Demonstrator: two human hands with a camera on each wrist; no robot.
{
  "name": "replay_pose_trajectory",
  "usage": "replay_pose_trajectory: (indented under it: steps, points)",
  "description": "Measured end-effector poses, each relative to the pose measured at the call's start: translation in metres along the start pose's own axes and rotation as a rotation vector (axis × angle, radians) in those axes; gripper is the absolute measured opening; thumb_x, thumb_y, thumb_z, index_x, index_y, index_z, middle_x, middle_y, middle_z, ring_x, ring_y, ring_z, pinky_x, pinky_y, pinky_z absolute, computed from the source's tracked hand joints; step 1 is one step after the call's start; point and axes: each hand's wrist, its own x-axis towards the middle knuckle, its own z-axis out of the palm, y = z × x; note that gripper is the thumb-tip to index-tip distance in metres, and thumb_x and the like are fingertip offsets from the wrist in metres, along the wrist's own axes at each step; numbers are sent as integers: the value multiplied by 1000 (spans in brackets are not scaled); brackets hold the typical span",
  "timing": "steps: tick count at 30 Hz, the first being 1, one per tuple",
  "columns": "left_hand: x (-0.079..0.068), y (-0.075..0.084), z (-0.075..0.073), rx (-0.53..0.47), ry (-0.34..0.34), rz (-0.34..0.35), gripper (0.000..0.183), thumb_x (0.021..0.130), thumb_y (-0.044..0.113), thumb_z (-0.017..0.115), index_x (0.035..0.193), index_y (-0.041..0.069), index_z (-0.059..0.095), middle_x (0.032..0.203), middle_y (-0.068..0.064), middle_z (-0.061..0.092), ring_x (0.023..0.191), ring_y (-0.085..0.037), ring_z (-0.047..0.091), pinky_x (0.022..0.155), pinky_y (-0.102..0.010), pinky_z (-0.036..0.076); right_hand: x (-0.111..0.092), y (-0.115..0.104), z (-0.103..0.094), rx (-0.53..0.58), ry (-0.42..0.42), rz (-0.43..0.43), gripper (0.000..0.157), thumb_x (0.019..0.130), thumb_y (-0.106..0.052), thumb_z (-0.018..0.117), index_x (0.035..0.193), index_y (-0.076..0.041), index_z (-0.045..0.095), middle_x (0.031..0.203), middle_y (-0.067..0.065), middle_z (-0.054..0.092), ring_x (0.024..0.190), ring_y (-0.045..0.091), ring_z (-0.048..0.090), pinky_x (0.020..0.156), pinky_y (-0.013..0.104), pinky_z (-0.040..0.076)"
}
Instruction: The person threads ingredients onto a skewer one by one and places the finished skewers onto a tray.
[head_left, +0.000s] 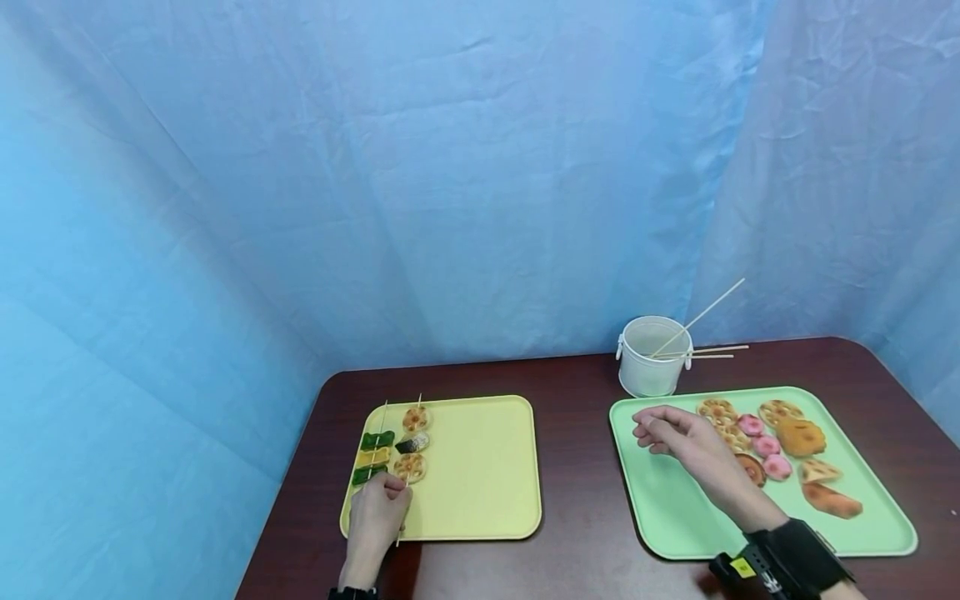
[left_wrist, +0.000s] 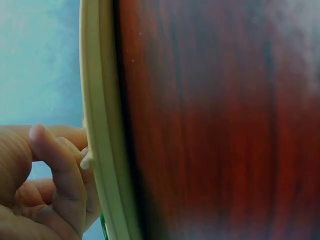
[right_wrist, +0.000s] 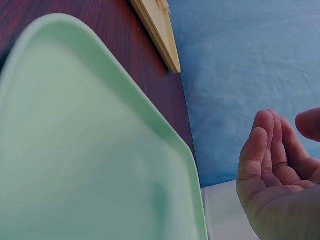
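My left hand point(head_left: 378, 510) is over the near left part of the yellow tray point(head_left: 480, 475), its fingers curled at the lower part of a skewer point(head_left: 410, 467). That skewer carries round golden pieces and a dark-and-white piece. Beside it on the left lies another skewer with green pieces point(head_left: 377, 440) and a yellow one point(head_left: 373, 457). In the left wrist view, the left hand point(left_wrist: 55, 185) is at the tray rim point(left_wrist: 107, 125), with a pale stick end by the fingers. My right hand point(head_left: 678, 437) hovers over the green tray point(head_left: 663, 521), loosely curled and holding nothing; its bent fingers also show in the right wrist view.
On the green tray lie round golden pieces point(head_left: 717, 408), pink balls point(head_left: 767, 446), a brown ring point(head_left: 752, 471), a golden patty point(head_left: 801, 437), a triangular piece point(head_left: 819, 472) and a long orange-brown piece point(head_left: 832, 501). Behind it stands a white bucket point(head_left: 648, 371) with sticks point(head_left: 708, 308).
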Motion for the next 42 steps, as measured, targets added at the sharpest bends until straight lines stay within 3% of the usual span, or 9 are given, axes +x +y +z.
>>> replay_pose_trajectory:
  steps: [6, 11, 16, 20, 27, 36, 39, 42]
  points:
    - [-1, 5, -1, 27, 96, 50, 14, 81, 20, 69, 88, 7, 69, 75, 1, 65, 64, -15, 58, 60, -38, 47, -1, 0, -3, 3, 0, -1, 54, 99, -33, 52, 126, 14, 52, 106, 24, 62, 92, 23, 64, 81, 36, 53]
    - [-4, 25, -2, -52, 168, 94, 25, 84, 21, 68, 102, 5, 68, 90, -6, 63, 71, -16, 57, 62, -38, 45, -2, 2, -8, -16, -6, 12, 57, 99, -37, 51, 127, 12, 52, 109, 26, 61, 93, 23, 64, 82, 38, 53]
    - [-4, 48, 5, -165, 205, 203, 24, 85, 18, 69, 104, 4, 69, 101, -10, 61, 90, -26, 58, 76, -42, 45, -5, 5, -14, -27, 2, 8, 56, 99, -37, 51, 126, 12, 52, 109, 27, 61, 95, 29, 63, 82, 39, 53]
    - [-5, 64, 17, -240, 181, 271, 23, 85, 17, 69, 104, 4, 69, 110, -10, 58, 103, -28, 55, 86, -45, 43, -10, 6, -18, -40, 28, 8, 57, 98, -38, 52, 127, 11, 52, 110, 27, 61, 95, 29, 63, 81, 38, 53]
    - [-12, 88, 41, -360, 95, 324, 20, 87, 17, 67, 104, 7, 68, 114, -5, 56, 106, -25, 54, 85, -44, 44, -18, 4, -29, -173, 110, -48, 52, 100, -38, 49, 125, 7, 56, 106, 23, 64, 89, 16, 64, 75, 29, 54]
    - [-18, 99, 58, -407, 21, 310, 20, 85, 21, 68, 100, 9, 70, 108, 0, 59, 105, -21, 56, 86, -41, 46, -21, -4, -51, -513, 318, -175, 43, 97, -43, 51, 113, -6, 66, 96, 9, 70, 77, 2, 64, 64, 29, 53]
    - [-18, 100, 63, -403, 11, 307, 19, 85, 21, 68, 99, 9, 70, 107, 1, 59, 104, -19, 56, 85, -41, 46, -22, -14, -60, -575, 386, -210, 38, 97, -42, 52, 111, -10, 67, 94, 5, 70, 73, -1, 60, 60, 27, 48]
    - [-19, 100, 67, -397, -2, 307, 19, 85, 21, 68, 99, 9, 70, 106, 2, 59, 103, -18, 56, 84, -41, 46, -22, -27, -66, -556, 440, -177, 39, 95, -48, 52, 108, -14, 67, 87, 5, 67, 62, 8, 58, 49, 31, 44]
